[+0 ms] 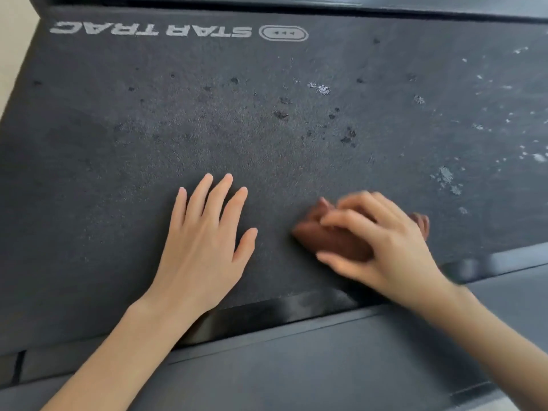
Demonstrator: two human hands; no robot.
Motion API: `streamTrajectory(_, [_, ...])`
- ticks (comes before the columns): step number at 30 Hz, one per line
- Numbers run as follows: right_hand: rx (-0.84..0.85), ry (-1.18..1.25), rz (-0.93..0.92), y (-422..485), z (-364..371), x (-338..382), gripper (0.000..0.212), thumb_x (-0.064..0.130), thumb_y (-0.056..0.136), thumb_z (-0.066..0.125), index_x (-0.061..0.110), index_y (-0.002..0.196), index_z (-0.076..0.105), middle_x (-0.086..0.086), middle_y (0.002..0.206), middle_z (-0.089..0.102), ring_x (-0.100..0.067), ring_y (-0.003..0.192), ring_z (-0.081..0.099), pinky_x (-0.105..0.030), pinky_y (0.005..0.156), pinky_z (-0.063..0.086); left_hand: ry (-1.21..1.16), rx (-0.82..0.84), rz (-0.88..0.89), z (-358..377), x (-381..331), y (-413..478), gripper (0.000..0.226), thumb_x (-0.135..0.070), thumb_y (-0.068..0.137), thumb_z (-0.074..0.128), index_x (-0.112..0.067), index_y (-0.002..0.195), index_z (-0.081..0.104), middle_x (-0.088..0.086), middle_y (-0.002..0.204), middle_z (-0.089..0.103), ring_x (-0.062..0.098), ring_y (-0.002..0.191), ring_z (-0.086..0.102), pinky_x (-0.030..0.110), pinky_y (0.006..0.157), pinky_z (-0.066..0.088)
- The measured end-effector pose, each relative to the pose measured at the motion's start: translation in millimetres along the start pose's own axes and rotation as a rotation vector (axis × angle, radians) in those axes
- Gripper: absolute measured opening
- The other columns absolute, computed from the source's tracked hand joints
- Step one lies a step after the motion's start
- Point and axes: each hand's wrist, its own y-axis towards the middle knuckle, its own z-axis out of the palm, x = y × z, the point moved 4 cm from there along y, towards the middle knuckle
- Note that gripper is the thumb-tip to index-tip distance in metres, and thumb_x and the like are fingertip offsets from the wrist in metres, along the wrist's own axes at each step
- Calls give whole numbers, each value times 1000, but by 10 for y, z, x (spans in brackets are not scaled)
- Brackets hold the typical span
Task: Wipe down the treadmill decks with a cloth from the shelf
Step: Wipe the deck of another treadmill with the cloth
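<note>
Right hand [376, 247]: blurry, fingers bent over the brown cloth [332, 241], holding it down.
Left hand [204, 241]: flat on the treadmill deck [178, 129], fingers straight, holding nothing.
Cloth: on the deck near the person's edge, just beside the left hand.
Deck: dark spots [280, 114] in the middle, white specks [444, 176] on the right.

Your charcoal-grey grained treadmill belt [207, 137] carries pale silver-grey block lettering [151, 29] and a matching oval logo [283, 33] along its far edge. Blackish spots [280, 114] dot its middle, and whitish flecks [444, 175] scatter over its right side. The reddish-brown crumpled cloth [332, 244] under your right hand [385, 247] is plain, without pattern. The smooth side rail [296, 366] nearest you is flat dark grey.
</note>
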Motion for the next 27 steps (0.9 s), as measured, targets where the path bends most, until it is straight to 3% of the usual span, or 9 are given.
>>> streamTrajectory(3, [19,-34,-61,-245,-83,-15,34,52,83,62,26,104,63,1,107,59,-24,86,56,-41,69,46,19,7,51,87,-251,56,61,-42,89,29,-8,136,46,13,146,38,35,138,29,58,109,24])
streamTrajectory(7, [1,2,-76,154,-10,-166,34,49,79,68,21,98,69,-2,100,62,-25,84,59,-40,70,49,35,-2,60,159,-417,116,61,-43,87,32,-6,132,49,14,144,41,35,136,32,63,106,25])
streamTrajectory(11, [-46,-16,57,821,77,-561,39,51,77,66,26,106,65,1,102,59,-22,96,55,-33,77,47,58,24,56,178,-448,178,62,-45,88,30,-7,133,48,13,146,40,33,138,30,65,106,24])
streamTrajectory(16, [-68,-84,192,1439,153,-1016,42,53,80,62,27,114,59,-1,108,55,-21,105,50,-27,73,35,20,20,65,188,-631,369,63,-46,88,26,-8,135,47,11,147,38,29,139,28,63,108,22])
streamTrajectory(21, [-60,-90,126,877,8,-851,39,47,81,63,22,111,62,-4,105,57,-25,99,53,-36,81,45,0,-23,62,235,-646,362,60,-44,89,30,-10,135,47,8,147,39,28,139,28,61,108,22])
streamTrajectory(27, [-71,-80,87,-310,-251,-620,33,46,81,63,21,102,67,-2,105,61,-25,88,57,-41,74,48,-20,-58,57,237,-665,385,58,-42,86,35,-10,132,50,8,144,43,29,137,32,61,108,23])
